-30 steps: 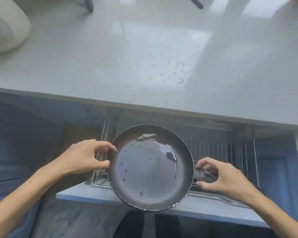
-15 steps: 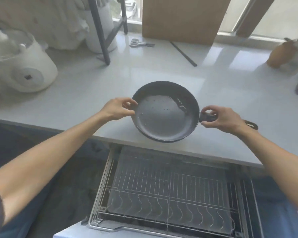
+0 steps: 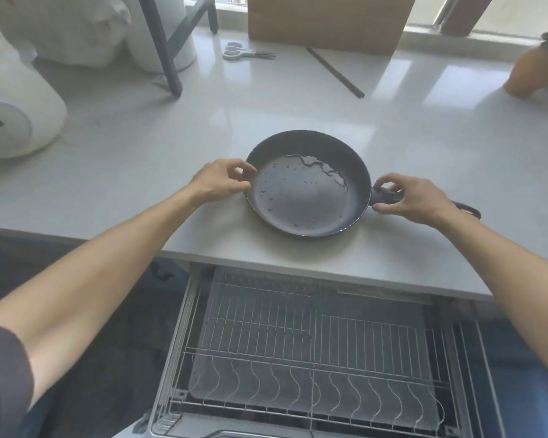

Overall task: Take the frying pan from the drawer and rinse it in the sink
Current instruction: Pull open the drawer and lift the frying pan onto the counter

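A dark round frying pan (image 3: 307, 188) with water drops inside sits on the pale counter (image 3: 140, 172), near its front edge. My left hand (image 3: 219, 180) pinches the pan's left rim with thumb and fingers. My right hand (image 3: 408, 197) grips the pan's handle at the right, and the handle's looped end sticks out past my wrist. Below the counter the drawer (image 3: 310, 358) stands pulled out, showing a wire dish rack with nothing in it. No sink is in view.
A white appliance (image 3: 13, 121) stands at the left of the counter. Scissors (image 3: 247, 53), a dark stick (image 3: 334, 72), a brown board (image 3: 326, 20) and a dark metal stand leg (image 3: 162, 45) are at the back. An orange-brown bottle (image 3: 532, 71) lies at the far right.
Both hands lifted the pan out of the drawer up onto the counter and have set it down near the front edge. The view has tilted up to the counter.
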`<state>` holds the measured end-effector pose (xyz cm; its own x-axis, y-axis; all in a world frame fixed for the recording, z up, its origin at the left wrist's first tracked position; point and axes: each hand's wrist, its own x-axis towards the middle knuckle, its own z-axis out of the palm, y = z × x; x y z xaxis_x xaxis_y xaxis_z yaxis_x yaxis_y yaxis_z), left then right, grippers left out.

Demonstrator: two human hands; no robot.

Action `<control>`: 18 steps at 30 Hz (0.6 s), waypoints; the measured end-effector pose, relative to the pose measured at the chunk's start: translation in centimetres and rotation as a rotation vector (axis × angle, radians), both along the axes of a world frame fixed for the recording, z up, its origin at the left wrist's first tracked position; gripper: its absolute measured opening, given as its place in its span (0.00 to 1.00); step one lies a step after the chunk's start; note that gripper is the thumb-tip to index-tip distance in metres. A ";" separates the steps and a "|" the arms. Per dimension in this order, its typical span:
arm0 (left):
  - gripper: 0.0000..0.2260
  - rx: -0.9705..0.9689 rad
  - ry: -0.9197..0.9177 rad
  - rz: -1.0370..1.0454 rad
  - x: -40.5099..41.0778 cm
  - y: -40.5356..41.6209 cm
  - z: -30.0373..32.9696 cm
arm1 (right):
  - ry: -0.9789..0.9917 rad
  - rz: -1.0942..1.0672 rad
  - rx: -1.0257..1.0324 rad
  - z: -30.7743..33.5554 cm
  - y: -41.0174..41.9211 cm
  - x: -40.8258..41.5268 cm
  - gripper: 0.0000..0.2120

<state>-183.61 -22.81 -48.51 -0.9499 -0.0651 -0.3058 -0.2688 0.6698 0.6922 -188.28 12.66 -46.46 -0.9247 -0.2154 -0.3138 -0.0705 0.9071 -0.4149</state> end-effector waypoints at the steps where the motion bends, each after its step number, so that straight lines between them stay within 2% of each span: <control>1: 0.15 0.013 0.003 -0.004 0.2 0.0 -0.1 | 0.018 0.010 0.036 0.0 -0.1 0.1 0.14; 4: 0.15 0.043 0.023 0.008 1.0 0.3 -0.4 | 0.153 0.071 0.180 0.4 -0.7 1.3 0.17; 5: 0.16 0.043 0.045 0.038 1.5 0.4 -0.5 | 0.212 0.075 0.172 0.7 -0.9 2.1 0.18; 8: 0.17 0.004 0.161 0.181 3.7 0.9 -0.6 | 0.281 0.031 -0.068 1.8 -1.2 6.1 0.15; 13: 0.19 -0.105 0.332 0.182 8.7 2.6 -2.1 | 0.161 0.134 -0.114 1.9 -0.4 14.9 0.10; 18: 0.17 -0.056 0.293 0.123 15.4 4.4 -2.1 | 0.026 0.110 -0.148 1.8 1.9 22.5 0.10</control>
